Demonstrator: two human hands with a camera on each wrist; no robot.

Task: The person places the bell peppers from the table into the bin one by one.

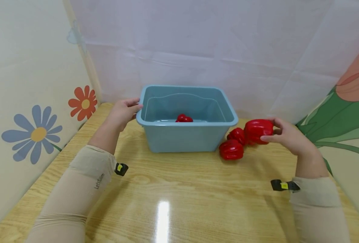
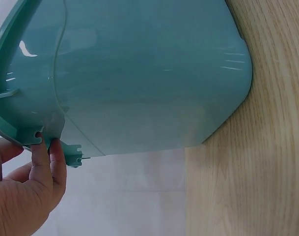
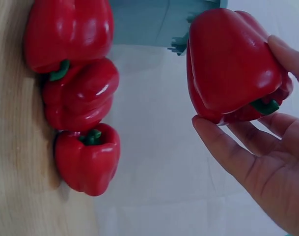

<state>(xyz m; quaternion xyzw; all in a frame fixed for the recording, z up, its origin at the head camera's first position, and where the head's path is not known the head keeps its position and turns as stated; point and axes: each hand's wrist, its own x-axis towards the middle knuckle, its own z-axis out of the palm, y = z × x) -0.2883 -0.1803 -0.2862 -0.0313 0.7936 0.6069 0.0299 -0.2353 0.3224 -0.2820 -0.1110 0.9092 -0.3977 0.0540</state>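
Along the far side, pale sheeting (image 1: pixel 179 40) behind a wood-grain table (image 1: pixel 127 209). With the right hand (image 1: pixel 291 136), grips a red bell pepper (image 1: pixel 259 130) between thumb and fingers from the stem side, clear of the table surface at the right, presumably to leave most of the body uncovered. With the left hand (image 1: pixel 123 113), holds the left rim of a blue bin (image 1: pixel 182 138), likely to steady so light a container. Just right of the bin, three more peppers (image 3: pixel 80 96) on the table, clustered in contact, perhaps to prevent rolling. Inside, glossy red items (image 1: pixel 183 118) mostly hidden by the near wall.
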